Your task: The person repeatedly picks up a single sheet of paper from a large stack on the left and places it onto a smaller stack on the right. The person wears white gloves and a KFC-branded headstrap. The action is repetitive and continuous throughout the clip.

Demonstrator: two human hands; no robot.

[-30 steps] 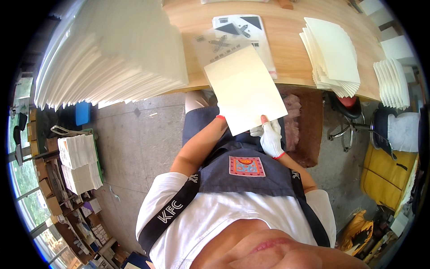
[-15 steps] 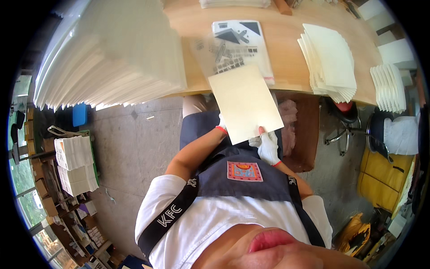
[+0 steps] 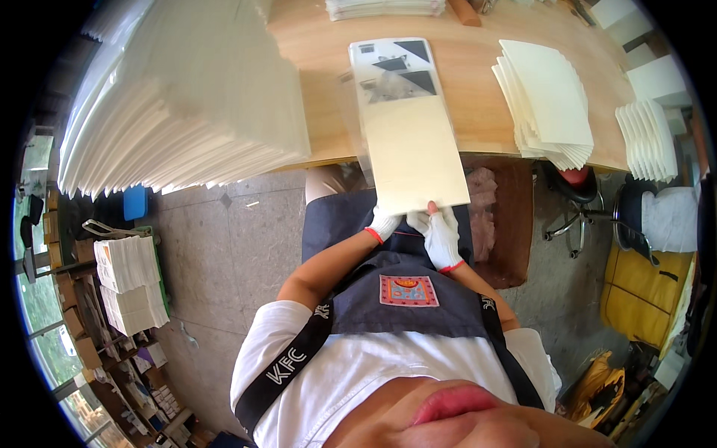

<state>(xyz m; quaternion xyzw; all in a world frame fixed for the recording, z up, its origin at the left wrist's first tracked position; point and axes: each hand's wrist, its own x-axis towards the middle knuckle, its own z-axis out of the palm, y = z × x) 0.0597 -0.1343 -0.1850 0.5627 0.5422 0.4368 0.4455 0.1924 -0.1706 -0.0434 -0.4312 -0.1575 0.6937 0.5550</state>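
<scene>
A plain cream card (image 3: 415,153) reaches from my lap over the table's front edge. My right hand (image 3: 441,235), in a white glove with a bare thumb tip, grips its near edge with the thumb on top. My left hand (image 3: 384,223), also gloved, is under the card's near left corner, fingers hidden. Along the card's left side shows a clear plastic sleeve (image 3: 364,153); whether the card is inside it I cannot tell. Past the card's far end lie printed clear sleeves (image 3: 390,51) with dark triangle shapes, on the table.
A tall pile of white sheets (image 3: 194,97) fills the table's left (image 3: 325,104). Fanned cream cards (image 3: 549,97) and a smaller white stack (image 3: 647,142) stand at the right. A brown box (image 3: 508,224) is beside my right knee, with a wheeled chair (image 3: 575,213) beyond.
The card has straightened and now covers more of the printed sleeves. My right hand has shifted slightly left with it, and my left glove shows more below the card's edge.
</scene>
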